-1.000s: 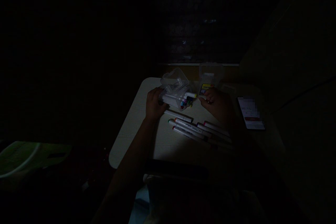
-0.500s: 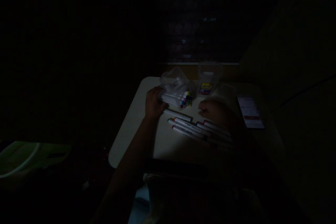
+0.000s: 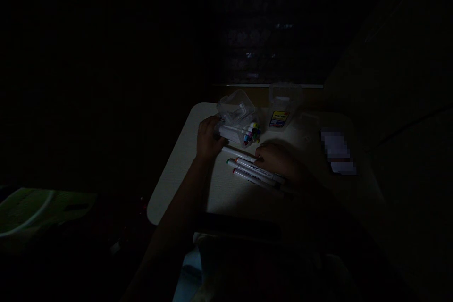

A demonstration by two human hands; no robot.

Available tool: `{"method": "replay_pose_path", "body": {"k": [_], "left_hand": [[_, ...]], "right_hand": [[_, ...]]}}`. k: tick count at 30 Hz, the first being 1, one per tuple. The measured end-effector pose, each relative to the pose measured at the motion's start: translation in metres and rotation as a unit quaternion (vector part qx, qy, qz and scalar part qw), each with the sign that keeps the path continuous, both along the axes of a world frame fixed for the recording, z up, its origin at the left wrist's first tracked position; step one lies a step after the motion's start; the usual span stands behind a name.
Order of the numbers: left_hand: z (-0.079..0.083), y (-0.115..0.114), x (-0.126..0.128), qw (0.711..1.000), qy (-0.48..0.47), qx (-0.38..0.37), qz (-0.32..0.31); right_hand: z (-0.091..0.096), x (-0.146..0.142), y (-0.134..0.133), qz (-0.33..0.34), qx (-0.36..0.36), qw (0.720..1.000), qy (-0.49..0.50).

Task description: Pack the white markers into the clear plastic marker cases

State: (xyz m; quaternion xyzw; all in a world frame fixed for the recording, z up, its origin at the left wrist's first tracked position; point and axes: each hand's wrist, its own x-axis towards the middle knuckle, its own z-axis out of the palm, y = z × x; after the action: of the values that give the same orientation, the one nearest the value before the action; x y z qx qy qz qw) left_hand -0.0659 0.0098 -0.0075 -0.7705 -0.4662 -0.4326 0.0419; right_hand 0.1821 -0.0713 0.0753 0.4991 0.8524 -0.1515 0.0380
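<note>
The scene is very dark. My left hand (image 3: 208,138) is closed round the rear end of a clear plastic box (image 3: 230,132) that lies on its side. White markers (image 3: 253,134) with colored ends fill the box, and those ends point right. My right hand (image 3: 278,158) is at the right end of a single white marker (image 3: 236,153) on the table, its fingers closed on that end. Just below, several loose white markers (image 3: 255,170) with orange, green and red ends lie side by side. My right hand and forearm hide part of them.
Behind my right hand stands a second clear plastic container (image 3: 279,115) with a yellow label. A phone (image 3: 338,151) lies on the right side of the small pale table (image 3: 173,179). A dark patterned surface (image 3: 262,42) rises behind the table.
My right hand has moved left and slightly down, from above the loose markers to the end of the single marker. My left hand stays on the box.
</note>
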Motion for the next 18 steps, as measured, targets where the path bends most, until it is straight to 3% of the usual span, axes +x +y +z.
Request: {"method": "replay_pose_path", "body": {"k": [7, 18], "left_hand": [[0.000, 0.000, 0.000, 0.999, 0.005, 0.039, -0.012], [-0.002, 0.001, -0.001, 1.000, 0.004, 0.028, -0.015]], "right_hand": [[-0.006, -0.001, 0.001, 0.002, 0.026, 0.999, -0.018], [0.017, 0.017, 0.003, -0.047, 0.034, 0.998, -0.015]]}}
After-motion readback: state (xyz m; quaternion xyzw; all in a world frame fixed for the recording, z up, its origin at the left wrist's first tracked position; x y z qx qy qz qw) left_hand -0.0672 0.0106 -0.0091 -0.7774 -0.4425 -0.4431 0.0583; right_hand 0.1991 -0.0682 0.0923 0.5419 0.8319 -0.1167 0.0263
